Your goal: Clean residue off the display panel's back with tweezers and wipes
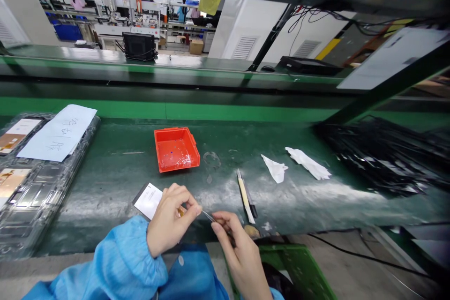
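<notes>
My left hand [170, 218] is closed around a small flat panel with a white face [148, 199] and an orange strip, held at the near edge of the green bench [116, 168]. My right hand [239, 248] pinches thin metal tweezers [208, 216] whose tip points at the panel beside my left fingers. Both wrists sit in blue sleeves. An orange-red plastic bin [176, 148] stands just beyond my hands.
Clear plastic trays [31, 197] with panels and white paper sheets [59, 132] lie at the left. A cream-handled tool and a dark pen [246, 197] rest right of my hands, two crumpled white wipes [295, 164] farther right, black trays [383, 154] beyond, a green crate [298, 272] below.
</notes>
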The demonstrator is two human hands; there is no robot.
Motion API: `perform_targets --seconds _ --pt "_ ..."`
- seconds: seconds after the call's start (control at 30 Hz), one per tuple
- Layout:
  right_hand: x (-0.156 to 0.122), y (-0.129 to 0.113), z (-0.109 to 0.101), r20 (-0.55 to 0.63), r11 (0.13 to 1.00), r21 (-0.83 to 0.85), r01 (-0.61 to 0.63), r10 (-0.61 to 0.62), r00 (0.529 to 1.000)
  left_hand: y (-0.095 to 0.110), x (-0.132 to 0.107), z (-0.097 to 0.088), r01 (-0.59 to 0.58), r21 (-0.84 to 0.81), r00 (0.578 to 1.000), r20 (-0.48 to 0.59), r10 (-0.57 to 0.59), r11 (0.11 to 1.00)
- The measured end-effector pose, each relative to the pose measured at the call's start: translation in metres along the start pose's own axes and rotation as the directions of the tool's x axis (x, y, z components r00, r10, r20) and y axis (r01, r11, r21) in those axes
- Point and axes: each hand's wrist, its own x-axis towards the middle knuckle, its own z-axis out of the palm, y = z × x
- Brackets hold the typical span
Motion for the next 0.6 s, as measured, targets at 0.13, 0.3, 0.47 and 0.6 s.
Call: perform_targets --seconds 0.13,0.3,0.47,0.6 --pt "-0.001 0.003 -0.001 -0.094 0.992 -0.106 0.073 -0.084 0.992 0.0 0.003 -0.005 0.001 -0.002 0.999 -0.045 -0.002 1.0" --pt "-0.002 0.009 -0.006 -0.126 0.991 -0.128 0.043 -0.059 0.99 0.01 0.018 -0.035 -0.079 0.198 0.989 -0.105 0.101 0.977" --pt "-0.002 0.005 -0.007 -0.067 0.996 -0.084 0.0 -0.006 0.998 0.002 0.059 -0.065 -0.114 0.653 0.955 -0.136 0.264 0.749" --pt "0.002 0.001 -0.008 -0.044 0.994 -0.106 -0.007 0.002 0.999 -0.009 0.082 -0.07 -0.131 0.709 0.951 -0.108 0.291 0.693"
